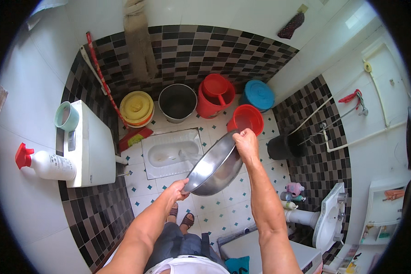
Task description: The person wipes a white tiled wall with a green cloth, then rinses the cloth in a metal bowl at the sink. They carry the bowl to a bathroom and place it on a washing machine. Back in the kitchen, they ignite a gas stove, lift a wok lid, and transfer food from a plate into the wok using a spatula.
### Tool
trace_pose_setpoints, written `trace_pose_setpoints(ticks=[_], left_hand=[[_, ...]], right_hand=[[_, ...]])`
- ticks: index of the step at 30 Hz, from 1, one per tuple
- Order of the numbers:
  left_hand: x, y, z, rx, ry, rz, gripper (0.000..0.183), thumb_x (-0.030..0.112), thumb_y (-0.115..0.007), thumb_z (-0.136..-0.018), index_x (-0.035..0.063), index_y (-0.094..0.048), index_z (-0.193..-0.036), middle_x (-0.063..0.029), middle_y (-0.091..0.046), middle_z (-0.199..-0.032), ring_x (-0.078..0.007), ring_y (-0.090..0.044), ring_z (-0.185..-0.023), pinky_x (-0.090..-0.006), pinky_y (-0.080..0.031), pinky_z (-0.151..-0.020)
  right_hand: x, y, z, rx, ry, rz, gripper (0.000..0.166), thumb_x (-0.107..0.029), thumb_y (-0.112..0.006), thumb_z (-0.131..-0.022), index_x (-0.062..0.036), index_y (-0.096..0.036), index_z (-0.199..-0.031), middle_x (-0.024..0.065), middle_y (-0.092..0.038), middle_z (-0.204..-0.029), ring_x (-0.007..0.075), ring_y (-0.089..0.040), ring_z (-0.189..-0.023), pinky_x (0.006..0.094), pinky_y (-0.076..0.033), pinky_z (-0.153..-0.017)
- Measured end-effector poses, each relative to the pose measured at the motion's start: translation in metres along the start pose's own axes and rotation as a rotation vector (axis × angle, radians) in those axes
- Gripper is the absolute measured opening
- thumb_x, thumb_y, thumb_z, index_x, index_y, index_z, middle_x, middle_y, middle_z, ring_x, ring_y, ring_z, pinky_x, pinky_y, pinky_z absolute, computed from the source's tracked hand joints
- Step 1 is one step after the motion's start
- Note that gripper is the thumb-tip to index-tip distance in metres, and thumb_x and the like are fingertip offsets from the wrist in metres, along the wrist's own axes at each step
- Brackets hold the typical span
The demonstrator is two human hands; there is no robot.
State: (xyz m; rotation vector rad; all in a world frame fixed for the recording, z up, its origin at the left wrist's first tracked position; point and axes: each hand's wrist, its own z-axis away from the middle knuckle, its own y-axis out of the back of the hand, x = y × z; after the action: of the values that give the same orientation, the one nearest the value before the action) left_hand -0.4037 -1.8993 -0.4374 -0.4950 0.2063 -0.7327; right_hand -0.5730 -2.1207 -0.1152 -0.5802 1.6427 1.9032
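Between my two hands a large stainless steel basin (214,167) is held tilted on its side, its mouth turned toward the floor toilet. My left hand (178,189) grips the near rim. On the far rim, my right hand (246,144) is closed from above. Water (190,154) runs from the basin's lip into the white squat toilet (173,171) set in the tiled floor. Just beyond my right hand stands a red plastic bucket (250,118).
Along the back wall stand a yellow-lidded bucket (137,106), a grey bucket (178,102), a red bucket with a dipper (215,85) and a blue-lidded bucket (259,95). A broom (135,137) leans left, beside the cistern (101,150). A washbasin (328,217) juts out at right.
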Motion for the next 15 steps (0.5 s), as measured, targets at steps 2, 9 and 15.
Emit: trace_pose_setpoints(ticks=[2, 9, 15], left_hand=[[-0.001, -0.005, -0.005, 0.025, -0.006, 0.027, 0.026, 0.033, -0.058, -0.108, 0.0078, -0.063, -0.112, -0.0054, -0.071, -0.101, -0.02, -0.07, -0.086, -0.0401, -0.062, -0.072], [0.015, -0.057, 0.093, -0.043, -0.451, -0.037, 0.045, 0.03, -0.045, -0.113, -0.0049, -0.055, -0.14, -0.0193, -0.067, -0.133, -0.0359, -0.067, -0.118, -0.0528, -0.055, -0.104], [0.001, -0.04, 0.078, -0.122, -0.382, -0.143, 0.046, 0.025, -0.047, -0.111, -0.0094, -0.052, -0.141, -0.0209, -0.062, -0.139, -0.0367, -0.063, -0.122, -0.0536, -0.05, -0.107]], right_hand=[[0.041, -0.006, -0.008, 0.069, -0.011, 0.002, 0.025, -0.024, -0.067, -0.078, -0.0024, -0.055, -0.079, 0.0142, -0.063, -0.074, 0.0271, -0.062, -0.071, 0.0438, -0.05, -0.069], [0.042, 0.051, 0.051, 0.068, 0.099, -0.295, 0.028, -0.026, -0.07, -0.086, -0.0018, -0.057, -0.089, 0.0136, -0.064, -0.071, 0.0247, -0.064, -0.068, 0.0412, -0.053, -0.068], [0.183, 0.039, 0.084, 0.093, -0.188, -0.139, 0.03, -0.029, -0.074, -0.079, -0.0048, -0.058, -0.091, 0.0184, -0.066, -0.083, 0.03, -0.065, -0.074, 0.0443, -0.053, -0.071]])
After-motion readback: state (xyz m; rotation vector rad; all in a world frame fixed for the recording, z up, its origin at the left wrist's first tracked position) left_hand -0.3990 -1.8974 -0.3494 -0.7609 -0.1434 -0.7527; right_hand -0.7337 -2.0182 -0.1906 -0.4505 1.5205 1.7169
